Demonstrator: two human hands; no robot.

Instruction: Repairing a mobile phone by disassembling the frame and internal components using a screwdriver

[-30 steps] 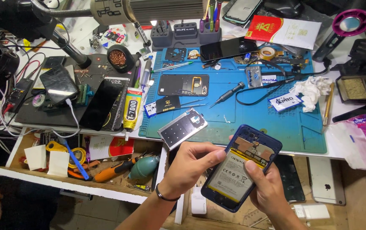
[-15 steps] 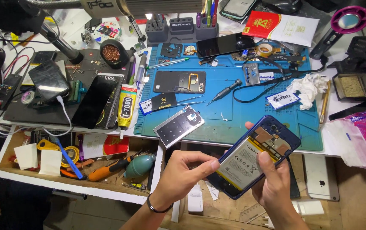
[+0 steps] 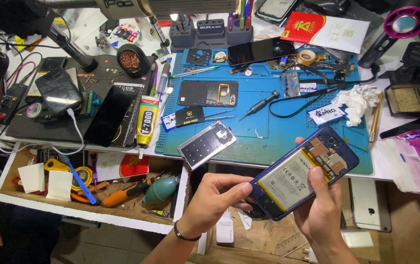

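My right hand (image 3: 324,210) cradles the opened blue-framed phone with its pale battery showing (image 3: 303,172) above the desk (image 3: 415,195) edge, while my left hand (image 3: 217,195) pinches its lower corner, perhaps prying there, so I should lever gently and keep the frame steady.

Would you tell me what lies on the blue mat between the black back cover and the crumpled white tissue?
In the head view, a black screwdriver lies between the black back cover and the crumpled white tissue.
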